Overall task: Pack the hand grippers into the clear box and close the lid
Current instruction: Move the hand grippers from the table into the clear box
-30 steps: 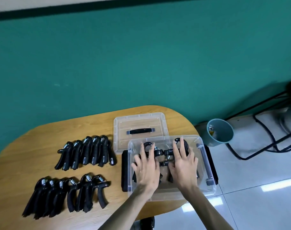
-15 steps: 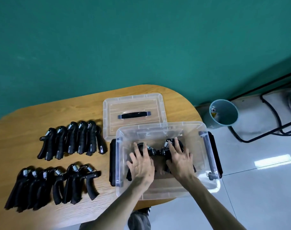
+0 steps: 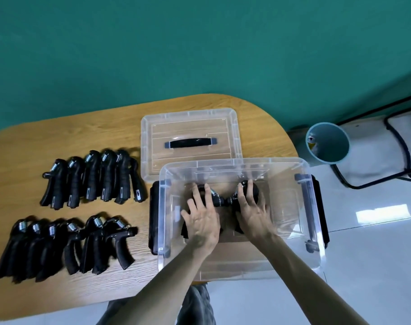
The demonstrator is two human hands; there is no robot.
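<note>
The clear box (image 3: 291, 207) stands open at the table's right end, partly over the edge. Both my hands are inside it. My left hand (image 3: 201, 218) lies with straight fingers on a black hand gripper (image 3: 215, 200) on the box floor. My right hand (image 3: 252, 211) lies the same way on a second hand gripper (image 3: 250, 187) beside it. The two grippers' knobs meet between my hands. The clear lid (image 3: 190, 134), with a black handle, lies flat behind the box. Two rows of black hand grippers lie on the table to the left, a far row (image 3: 92, 178) and a near row (image 3: 64, 245).
The wooden table (image 3: 59, 137) has a rounded right end against a green wall. A teal bin (image 3: 327, 144) stands on the tiled floor to the right, next to black cables (image 3: 396, 141). Black latches (image 3: 320, 207) hang at the box's two short sides.
My view has tilted down and closer to the table. Both hands have sunk deeper into the box, pressing the two hand grippers down onto its floor.
</note>
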